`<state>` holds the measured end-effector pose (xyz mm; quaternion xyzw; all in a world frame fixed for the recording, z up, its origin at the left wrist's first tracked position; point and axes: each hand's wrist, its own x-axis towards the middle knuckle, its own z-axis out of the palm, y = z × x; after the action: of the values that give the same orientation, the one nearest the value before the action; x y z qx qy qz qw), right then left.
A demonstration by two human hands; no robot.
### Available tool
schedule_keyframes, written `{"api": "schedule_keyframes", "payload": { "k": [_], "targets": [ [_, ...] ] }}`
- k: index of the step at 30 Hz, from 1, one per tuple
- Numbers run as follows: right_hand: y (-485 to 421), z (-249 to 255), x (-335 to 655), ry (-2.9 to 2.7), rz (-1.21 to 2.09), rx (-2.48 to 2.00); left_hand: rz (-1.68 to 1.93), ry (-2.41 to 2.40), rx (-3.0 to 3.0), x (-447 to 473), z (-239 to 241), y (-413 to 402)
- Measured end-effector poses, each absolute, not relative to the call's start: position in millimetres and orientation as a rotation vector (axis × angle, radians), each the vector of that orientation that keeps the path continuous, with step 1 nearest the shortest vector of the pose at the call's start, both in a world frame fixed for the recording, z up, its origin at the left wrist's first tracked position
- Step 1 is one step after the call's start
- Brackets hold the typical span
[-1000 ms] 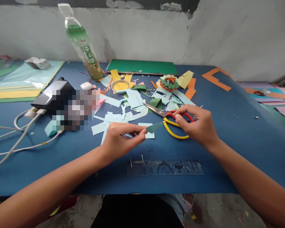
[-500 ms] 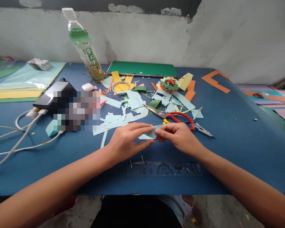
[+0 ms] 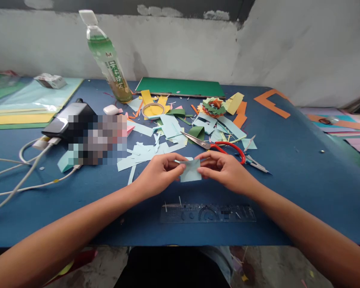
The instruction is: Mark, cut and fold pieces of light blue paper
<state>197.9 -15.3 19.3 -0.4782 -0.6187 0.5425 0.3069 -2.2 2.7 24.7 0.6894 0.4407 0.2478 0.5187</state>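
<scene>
A small light blue piece of paper (image 3: 191,172) is held up between my two hands, its broad face toward me. My left hand (image 3: 164,171) pinches its left edge between thumb and fingers. On the opposite edge, my right hand (image 3: 223,170) grips it the same way. Just beyond the right hand lie red-handled scissors (image 3: 228,148), blades pointing left. A clear plastic ruler (image 3: 208,213) lies flat on the table in front of the hands. Light blue paper scraps (image 3: 148,153) are spread behind the left hand.
A paper rosette (image 3: 212,107), a tape roll (image 3: 153,110) and a green board (image 3: 180,87) are at the back. Left of them stands a green-labelled bottle (image 3: 109,64). A black power adapter (image 3: 69,120) with white cables (image 3: 30,176) lies at left. Orange paper (image 3: 271,103) is at right.
The light blue paper has been turned so its face shows. My left hand, earlier with fingers stretched out along it, now pinches its left edge.
</scene>
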Motion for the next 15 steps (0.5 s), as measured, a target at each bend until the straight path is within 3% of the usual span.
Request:
{"api": "schedule_keyframes", "payload": {
  "k": [8,15],
  "targets": [
    [-18,21,195,-2.025,1.051,-1.418,0.358,1.112,2.121,-3,26,2],
    [-19,11,193,-2.358,0.622,-1.22,0.352,0.964,2.34,-7,16,5]
  ]
}}
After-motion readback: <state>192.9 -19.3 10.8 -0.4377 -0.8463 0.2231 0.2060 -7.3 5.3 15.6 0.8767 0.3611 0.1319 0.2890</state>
